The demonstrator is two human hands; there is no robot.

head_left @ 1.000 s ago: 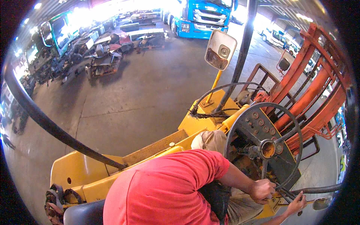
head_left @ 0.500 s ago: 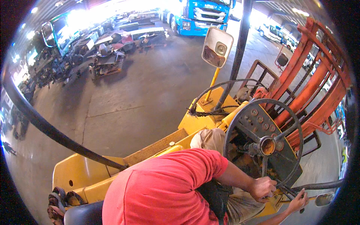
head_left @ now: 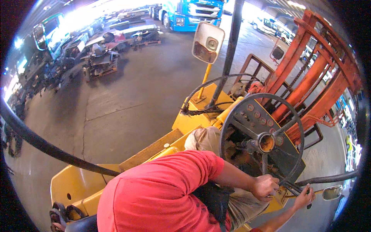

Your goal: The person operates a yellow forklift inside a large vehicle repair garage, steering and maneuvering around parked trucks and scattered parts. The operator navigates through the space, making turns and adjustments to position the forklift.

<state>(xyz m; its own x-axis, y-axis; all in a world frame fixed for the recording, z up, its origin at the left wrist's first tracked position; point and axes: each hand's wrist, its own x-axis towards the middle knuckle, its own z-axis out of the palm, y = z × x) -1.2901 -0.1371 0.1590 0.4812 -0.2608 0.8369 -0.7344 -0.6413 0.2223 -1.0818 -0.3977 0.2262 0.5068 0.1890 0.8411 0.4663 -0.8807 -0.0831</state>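
My left hand [head_left: 266,186] is closed in a fist just below the lower rim of the large dark steering wheel [head_left: 266,142]. What lies inside its fingers is hidden. My right hand [head_left: 304,197] is farther right, with its fingers bent around the end of a thin dark lever [head_left: 292,188] beside the wheel. A dark knob [head_left: 309,206] shows under its fingers. Behind the wheel stands a dark instrument panel [head_left: 258,116] with several round gauges. My red-sleeved left arm reaches across my lap.
An orange-red lift mast [head_left: 297,101] rises ahead at the right. A mirror [head_left: 208,41] stands on a yellow post, with a coiled dark rope [head_left: 197,111] by it. Black posts frame the yellow vehicle body [head_left: 79,181]. Scrap parts [head_left: 101,60] and a blue truck [head_left: 195,15] stand beyond.
The view has turned slightly, so the wheel, mast and mirror sit farther left and higher in the picture. Both hands stay by the levers in nearly the same grip.
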